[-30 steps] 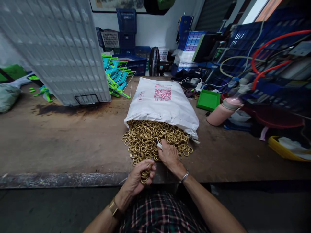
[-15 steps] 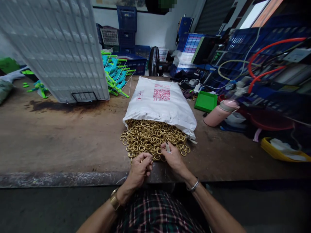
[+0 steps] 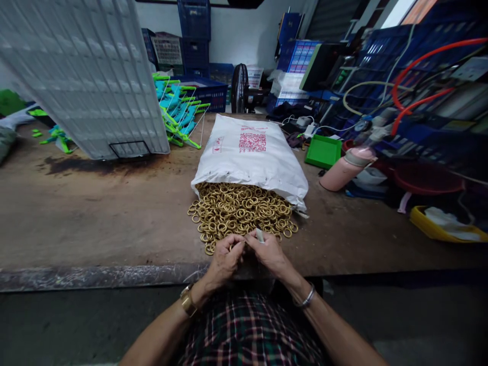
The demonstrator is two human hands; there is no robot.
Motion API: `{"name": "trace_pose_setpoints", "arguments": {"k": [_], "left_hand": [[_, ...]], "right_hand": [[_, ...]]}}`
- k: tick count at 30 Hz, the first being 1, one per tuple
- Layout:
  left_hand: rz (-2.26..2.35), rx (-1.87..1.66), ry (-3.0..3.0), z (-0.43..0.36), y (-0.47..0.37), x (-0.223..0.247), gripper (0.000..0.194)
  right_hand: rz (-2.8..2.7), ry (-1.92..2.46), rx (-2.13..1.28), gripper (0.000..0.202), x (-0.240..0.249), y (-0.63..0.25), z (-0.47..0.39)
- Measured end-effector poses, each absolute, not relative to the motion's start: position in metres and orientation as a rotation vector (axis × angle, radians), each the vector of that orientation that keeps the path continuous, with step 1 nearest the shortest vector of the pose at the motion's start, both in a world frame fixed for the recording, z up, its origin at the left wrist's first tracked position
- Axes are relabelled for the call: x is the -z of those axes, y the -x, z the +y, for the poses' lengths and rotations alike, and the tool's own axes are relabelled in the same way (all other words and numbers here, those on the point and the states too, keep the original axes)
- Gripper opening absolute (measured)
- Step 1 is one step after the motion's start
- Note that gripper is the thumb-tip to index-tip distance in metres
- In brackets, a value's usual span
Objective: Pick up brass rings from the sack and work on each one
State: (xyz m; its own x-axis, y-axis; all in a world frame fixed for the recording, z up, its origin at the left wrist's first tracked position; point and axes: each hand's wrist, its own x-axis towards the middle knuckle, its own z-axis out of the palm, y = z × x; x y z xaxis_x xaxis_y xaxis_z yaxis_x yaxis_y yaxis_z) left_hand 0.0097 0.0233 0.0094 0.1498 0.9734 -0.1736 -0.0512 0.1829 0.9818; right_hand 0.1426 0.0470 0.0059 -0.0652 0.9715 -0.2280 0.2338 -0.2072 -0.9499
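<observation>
A heap of gold-coloured rings (image 3: 244, 206) spills from the mouth of a white woven sack (image 3: 247, 162) printed with a red square code. At the heap's near edge, above the table's front edge, my two hands meet fingertip to fingertip. My left hand (image 3: 225, 259) is closed, and a bit of a gold ring shows between its curled fingers, mostly hidden. In my right hand (image 3: 270, 255), also closed, a small flat pale blade-like tool (image 3: 260, 235) sticks up between thumb and fingers. What lies between the fingertips is too small to make out.
A tall ribbed translucent panel (image 3: 95, 86) stands at the left, beside green and turquoise plastic parts (image 3: 181, 112). To the right are a green tray (image 3: 323, 152), a pink bottle (image 3: 345, 170) and a yellow basket (image 3: 430, 231). A black fan (image 3: 240, 89) stands behind the sack.
My hands have come together; the right one moved down and left from the ring heap to the left fingertips. The camera view has tilted down slightly.
</observation>
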Motion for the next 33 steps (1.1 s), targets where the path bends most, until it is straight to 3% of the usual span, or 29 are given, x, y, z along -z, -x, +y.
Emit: {"name": "trace_pose_setpoints", "arguments": {"k": [10, 17, 26, 33], "left_hand": [[0.982, -0.915, -0.783, 0.018, -0.011, -0.008, 0.036], [0.804, -0.894, -0.609, 0.017, -0.009, -0.006, 0.032], [0.820, -0.972, -0.628, 0.016, -0.007, -0.008, 0.034], [0.883, -0.986, -0.735, 0.014, -0.008, -0.006, 0.034]], "right_hand": [[-1.471, 1.458, -1.319, 0.026, -0.010, -0.143, 0.045], [-1.485, 1.381, -1.345, 0.026, -0.008, -0.145, 0.044], [-2.106, 1.531, -0.791, 0.016, -0.014, -0.151, 0.035], [-2.297, 1.623, -0.699, 0.020, -0.016, -0.147, 0.031]]}}
